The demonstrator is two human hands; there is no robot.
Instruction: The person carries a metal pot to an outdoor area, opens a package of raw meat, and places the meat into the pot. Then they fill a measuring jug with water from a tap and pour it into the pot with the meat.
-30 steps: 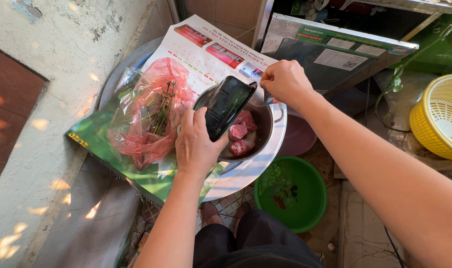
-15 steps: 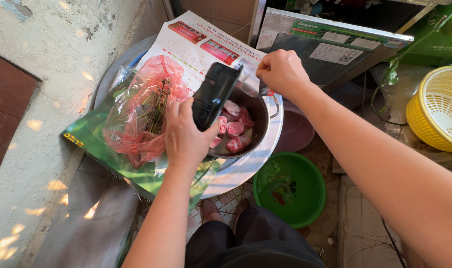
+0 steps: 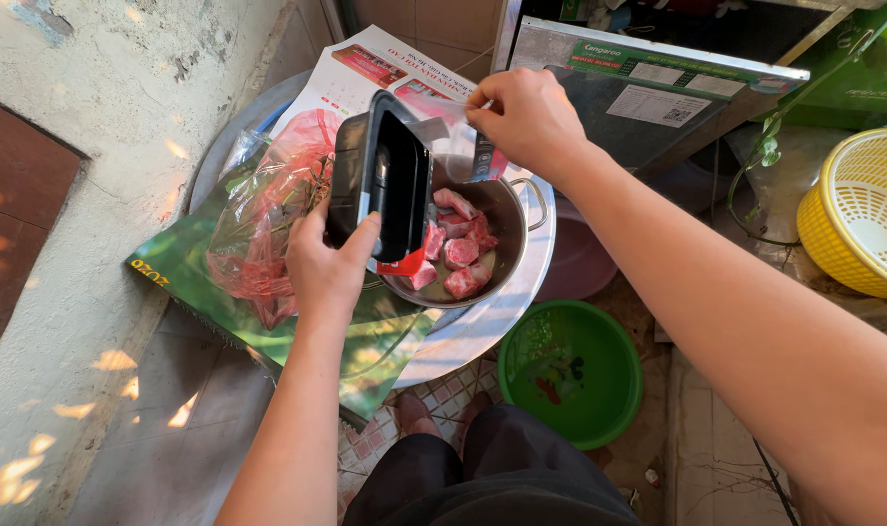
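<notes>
While the left hand (image 3: 329, 268) grips a black tray (image 3: 380, 180) by its lower edge, fingers wrapped round and thumb over the rim, the tray stands tipped on its side above the near rim of a steel pot (image 3: 510, 209). Pink meat chunks (image 3: 455, 251) lie in the pot. The right hand (image 3: 526, 119) pinches clear film (image 3: 442, 115) peeled off the tray's upper edge. Just left, a red bag (image 3: 273, 219) of herbs touches the tray's back. The pot sits on a round metal platter (image 3: 502, 317), whose edge overhangs a green basin (image 3: 572, 370). A yellow basket (image 3: 857, 219) stands well apart to the right.
</notes>
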